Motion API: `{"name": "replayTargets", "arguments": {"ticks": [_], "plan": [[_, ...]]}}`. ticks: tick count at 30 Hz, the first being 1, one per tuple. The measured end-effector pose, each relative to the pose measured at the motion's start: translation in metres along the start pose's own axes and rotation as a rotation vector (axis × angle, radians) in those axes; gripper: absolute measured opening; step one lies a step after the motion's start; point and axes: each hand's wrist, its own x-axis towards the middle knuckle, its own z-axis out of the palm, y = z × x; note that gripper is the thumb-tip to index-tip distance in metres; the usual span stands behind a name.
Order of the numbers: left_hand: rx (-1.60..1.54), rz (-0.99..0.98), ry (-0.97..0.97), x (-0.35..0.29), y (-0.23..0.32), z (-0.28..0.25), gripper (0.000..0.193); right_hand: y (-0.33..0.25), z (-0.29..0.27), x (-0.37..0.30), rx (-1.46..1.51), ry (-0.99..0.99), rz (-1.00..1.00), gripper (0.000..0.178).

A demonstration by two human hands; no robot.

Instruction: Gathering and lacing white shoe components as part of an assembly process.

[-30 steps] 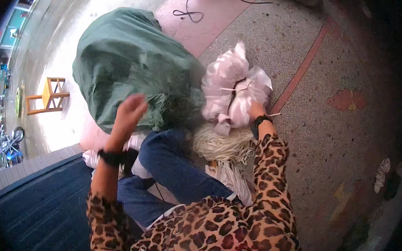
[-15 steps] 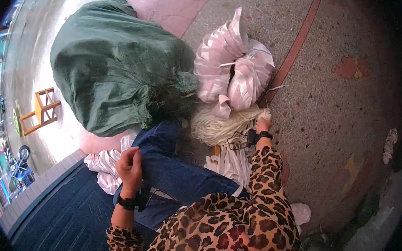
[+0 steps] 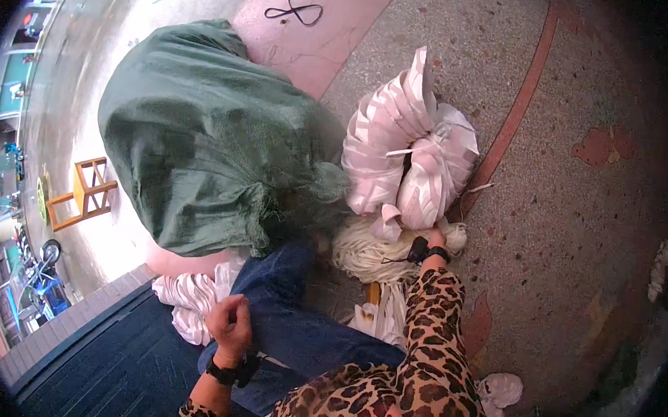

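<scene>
My right hand [image 3: 435,241] touches the far right part of a cream-coloured bundle of cord or strips [image 3: 370,250] on the floor. Its fingertips are partly hidden there, and I cannot make out their grip. Over my left thigh, my left hand [image 3: 229,324] is raised with its fingers curled closed; whatever may be in them does not show. Just beyond the cord bundle stands a coil of pleated, pinkish-white strips [image 3: 410,144], tied at its middle. More white strips [image 3: 390,311] lie below the bundle, beside a small yellow-brown piece [image 3: 373,293].
A big green sack [image 3: 206,136] bulges at the left of the coil. White folded material [image 3: 189,299] lies by my left knee. Farther left are a wooden stool [image 3: 84,193] and a motorcycle [image 3: 46,276]. A black cord [image 3: 294,11] lies at the top, a crumpled white bundle [image 3: 500,394] at lower right.
The whole view has shifted, so things sit lower and farther right. My right hand has moved left along the cord bundle. My left hand has come slightly nearer to my body, still closed.
</scene>
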Motion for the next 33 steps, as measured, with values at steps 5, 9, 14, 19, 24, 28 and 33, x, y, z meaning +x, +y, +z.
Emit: {"name": "replayTargets", "arguments": {"ticks": [5, 9, 14, 19, 24, 28, 33], "plan": [[-0.057, 0.074, 0.064, 0.015, 0.006, 0.012, 0.006, 0.006, -0.030, -0.026, 0.048, -0.221, 0.040, 0.075], [-0.046, 0.106, 0.075, 0.012, 0.007, 0.011, 0.006, -0.012, -0.076, -0.090, 0.033, -0.549, 0.070, 0.070], [-0.111, 0.039, 0.100, -0.007, 0.019, 0.006, 0.010, -0.089, -0.126, -0.227, 0.032, -0.941, -0.065, 0.064], [-0.100, 0.136, 0.032, -0.004, 0.034, 0.001, 0.011, -0.225, -0.181, -0.373, 0.265, -0.940, -0.786, 0.056], [-0.315, 0.090, -0.128, -0.015, 0.071, -0.028, 0.016, -0.308, -0.188, -0.502, 0.163, -0.944, -1.098, 0.052], [-0.386, 0.197, -0.065, -0.037, 0.127, -0.094, 0.029, -0.287, -0.190, -0.590, -0.131, -1.099, -1.098, 0.050], [-0.429, 0.368, -0.014, -0.063, 0.192, -0.164, 0.085, -0.270, -0.190, -0.610, -0.626, -1.073, -2.468, 0.019]]}}
